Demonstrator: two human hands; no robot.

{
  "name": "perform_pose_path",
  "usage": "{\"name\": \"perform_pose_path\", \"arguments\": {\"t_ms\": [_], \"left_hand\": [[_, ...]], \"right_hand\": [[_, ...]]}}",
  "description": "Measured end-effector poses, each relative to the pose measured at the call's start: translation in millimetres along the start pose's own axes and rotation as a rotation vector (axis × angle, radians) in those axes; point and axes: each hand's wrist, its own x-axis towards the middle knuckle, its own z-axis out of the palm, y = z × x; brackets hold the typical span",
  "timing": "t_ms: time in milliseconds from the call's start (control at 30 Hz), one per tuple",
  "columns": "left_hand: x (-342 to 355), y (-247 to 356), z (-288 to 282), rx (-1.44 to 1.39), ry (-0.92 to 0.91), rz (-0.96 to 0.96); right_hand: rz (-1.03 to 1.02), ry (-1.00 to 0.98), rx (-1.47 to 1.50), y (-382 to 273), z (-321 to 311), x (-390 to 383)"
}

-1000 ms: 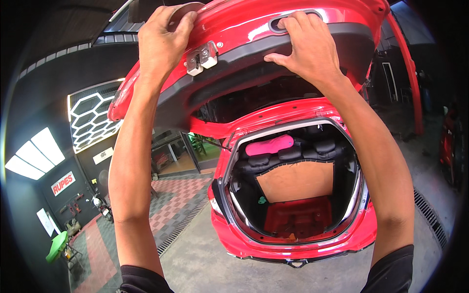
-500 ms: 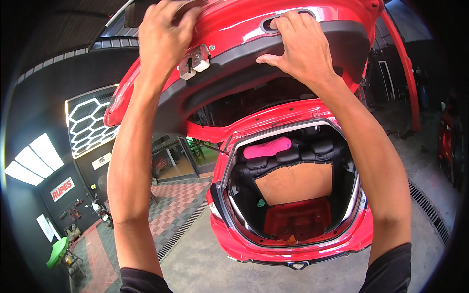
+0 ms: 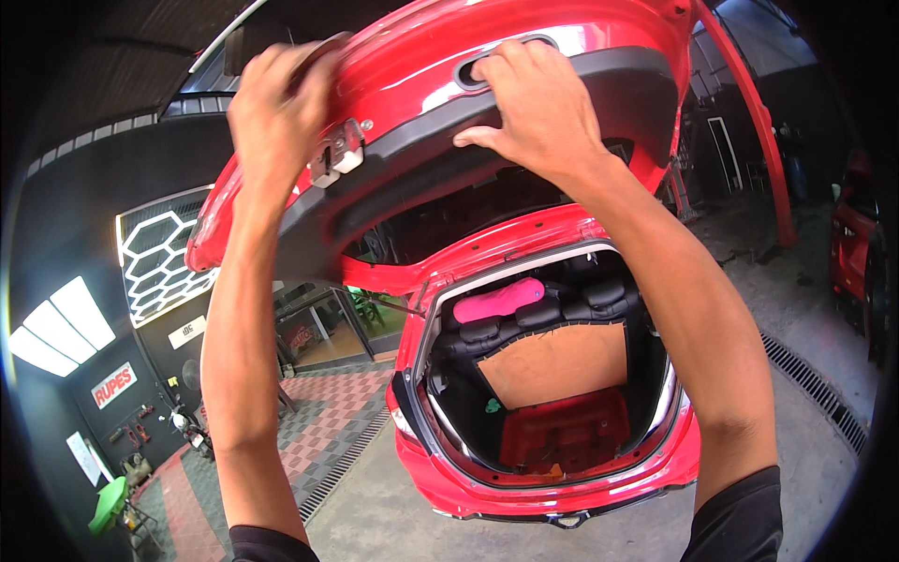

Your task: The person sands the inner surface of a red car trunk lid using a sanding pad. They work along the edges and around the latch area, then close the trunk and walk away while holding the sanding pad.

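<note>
My left hand (image 3: 281, 108), blurred at the fingers, grips a curved dark piece at the red raised tailgate's (image 3: 393, 70) upper left, above a metal latch (image 3: 339, 152) with white blocks. My right hand (image 3: 532, 103) has its fingers hooked at the rim of an oval opening in the tailgate, thumb sticking out over the black inner trim (image 3: 618, 103). Below, the open boot (image 3: 454, 426) of the red hatchback shows a tan panel (image 3: 552, 365), a pink rolled item (image 3: 498, 300) on the black seat backs and a bare red floor well.
A red post (image 3: 768, 178) and another red car (image 3: 852, 272) stand to the right. Drain grates (image 3: 815, 389) cross the concrete floor. At the left are a motorbike (image 3: 195, 431), a green seat (image 3: 110, 501), checkered tiles and a lit hexagon panel (image 3: 159, 253).
The tailgate and both hands sit lower and further left in the view, and the car and room have shifted slightly too. Both hands stay in their places on the tailgate.
</note>
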Motion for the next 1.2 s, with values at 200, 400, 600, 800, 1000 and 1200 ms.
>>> {"name": "perform_pose_path", "arguments": {"t_ms": [200, 400, 600, 800, 1000, 1200], "left_hand": [[43, 29, 36, 0.047, 0.03, 0.165], [29, 22, 18, 0.017, -0.043, 0.078], [46, 42, 37, 0.008, 0.016, 0.046], [24, 131, 55, -0.348, 0.209, -0.294], [-27, 214, 75, -0.485, 0.156, -0.443], [-34, 239, 57, -0.79, 0.051, -0.39]], "right_hand": [[0.01, 0.036, -0.036, -6, 5, 2], [-0.013, -0.021, -0.006, 6, -3, 4], [0.094, -0.092, -0.007, -6, -2, 13], [0.417, -0.101, 0.587, -15, -67, 2], [0.906, -0.464, 1.225, -55, -133, 14], [1.067, -0.192, 1.2, -24, -136, 10]]}}
